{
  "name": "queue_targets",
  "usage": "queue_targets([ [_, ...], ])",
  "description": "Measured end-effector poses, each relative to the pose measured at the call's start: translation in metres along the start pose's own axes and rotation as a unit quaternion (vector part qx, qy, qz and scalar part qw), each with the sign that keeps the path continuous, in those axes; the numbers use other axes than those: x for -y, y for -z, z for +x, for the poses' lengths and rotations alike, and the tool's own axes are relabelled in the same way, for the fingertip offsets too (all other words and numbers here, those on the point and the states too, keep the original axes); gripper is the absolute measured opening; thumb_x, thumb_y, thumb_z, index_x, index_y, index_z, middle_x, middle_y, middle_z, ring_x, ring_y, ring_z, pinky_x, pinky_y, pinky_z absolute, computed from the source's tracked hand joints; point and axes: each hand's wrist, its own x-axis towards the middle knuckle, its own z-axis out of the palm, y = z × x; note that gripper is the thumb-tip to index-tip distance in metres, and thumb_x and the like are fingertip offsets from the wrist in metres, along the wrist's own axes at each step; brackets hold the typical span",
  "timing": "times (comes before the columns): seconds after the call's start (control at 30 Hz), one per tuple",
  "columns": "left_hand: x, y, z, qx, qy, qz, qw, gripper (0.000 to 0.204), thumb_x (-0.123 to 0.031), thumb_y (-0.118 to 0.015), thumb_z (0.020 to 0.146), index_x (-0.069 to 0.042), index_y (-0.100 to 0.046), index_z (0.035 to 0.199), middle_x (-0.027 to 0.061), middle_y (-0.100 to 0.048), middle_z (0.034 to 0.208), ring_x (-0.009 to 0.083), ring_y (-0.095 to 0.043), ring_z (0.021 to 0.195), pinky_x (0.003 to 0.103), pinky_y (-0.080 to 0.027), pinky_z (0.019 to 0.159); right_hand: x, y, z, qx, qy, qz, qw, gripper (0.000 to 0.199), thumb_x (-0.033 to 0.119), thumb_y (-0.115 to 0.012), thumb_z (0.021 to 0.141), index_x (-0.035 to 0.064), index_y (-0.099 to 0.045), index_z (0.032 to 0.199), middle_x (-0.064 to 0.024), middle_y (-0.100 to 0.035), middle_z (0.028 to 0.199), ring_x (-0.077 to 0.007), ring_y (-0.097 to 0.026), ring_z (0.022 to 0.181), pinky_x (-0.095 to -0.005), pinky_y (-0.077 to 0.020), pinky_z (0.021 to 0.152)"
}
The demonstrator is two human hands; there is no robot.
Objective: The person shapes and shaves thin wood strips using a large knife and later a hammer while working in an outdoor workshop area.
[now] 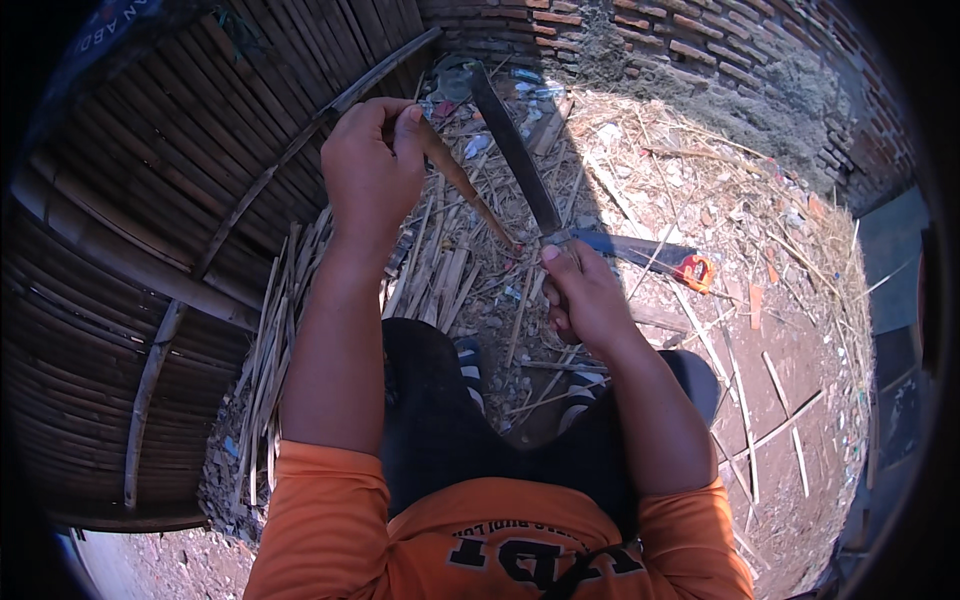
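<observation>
My left hand (375,170) is raised, closed on the upper end of a brown, bamboo-like strip (455,172). The strip slants down to the right, its lower tip near the littered ground. In my right hand (588,300) is the handle of a machete (518,155), fingers wrapped round it. Its long dark blade points up and away, leaning left. Blade and strip are apart, with a gap between them. Beyond my right hand lies a handsaw (693,272) with an orange handle, its blade partly in shadow.
Split bamboo strips (430,270) lie in a pile left of my knees. A bamboo-slat wall (200,130) rises at the left, a brick wall (690,45) at the back. Dry straw and shavings (680,180) cover the sunlit ground; loose sticks (785,420) lie at the right.
</observation>
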Motion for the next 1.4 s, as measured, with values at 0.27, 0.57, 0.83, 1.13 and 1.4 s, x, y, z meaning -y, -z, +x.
queue_targets([
  [0.27,-0.016,-0.004,-0.011,0.035,-0.005,-0.025,0.999,0.013,-0.013,-0.070,0.093,0.001,-0.071,0.093,0.0126,-0.068,0.083,0.0227,-0.069,0.070,0.034,-0.053,0.066,-0.030,-0.008,0.025,-0.065,0.149,-0.414,0.895,0.048,0.041,-0.061,0.099,-0.0053,-0.055,0.111,-0.0176,-0.063,0.071,-0.0299,-0.066,0.067,-0.0436,-0.0512,0.068],
  [0.57,0.001,0.005,-0.008,0.000,0.022,-0.017,1.000,0.014,-0.013,-0.071,0.093,0.001,-0.072,0.095,0.0122,-0.068,0.083,0.0226,-0.069,0.071,0.032,-0.053,0.066,-0.010,-0.017,-0.001,-0.078,0.262,-0.203,0.940,0.047,0.040,-0.062,0.098,-0.0053,-0.057,0.109,-0.0252,-0.068,0.082,-0.0392,-0.071,0.081,-0.0447,-0.0514,0.074],
  [0.83,-0.010,0.003,-0.010,0.001,0.014,-0.010,1.000,0.012,-0.011,-0.070,0.093,0.001,-0.071,0.094,0.0119,-0.068,0.083,0.0210,-0.069,0.070,0.032,-0.053,0.066,-0.098,0.019,0.071,-0.072,0.048,-0.398,0.913,0.053,0.044,-0.061,0.096,-0.0062,-0.059,0.111,-0.0312,-0.069,0.093,-0.0475,-0.068,0.095,-0.0511,-0.0510,0.085],
  [1.13,0.008,0.016,-0.018,-0.013,0.013,0.001,1.000,0.012,-0.011,-0.070,0.093,0.002,-0.071,0.094,0.0113,-0.068,0.083,0.0202,-0.069,0.071,0.031,-0.053,0.065,-0.036,-0.020,0.031,-0.087,0.220,-0.255,0.938,0.045,0.039,-0.060,0.098,-0.0043,-0.058,0.111,-0.0295,-0.068,0.086,-0.0470,-0.068,0.086,-0.0519,-0.0510,0.078],
  [1.4,0.013,0.018,-0.018,-0.019,0.040,0.013,0.999,0.015,-0.014,-0.072,0.093,0.001,-0.072,0.095,0.0102,-0.069,0.086,0.0177,-0.069,0.072,0.029,-0.053,0.065,-0.073,-0.025,0.056,-0.063,0.102,-0.359,0.926,0.047,0.039,-0.062,0.097,-0.0063,-0.055,0.107,-0.0272,-0.065,0.075,-0.0458,-0.068,0.078,-0.0527,-0.0499,0.071],
])
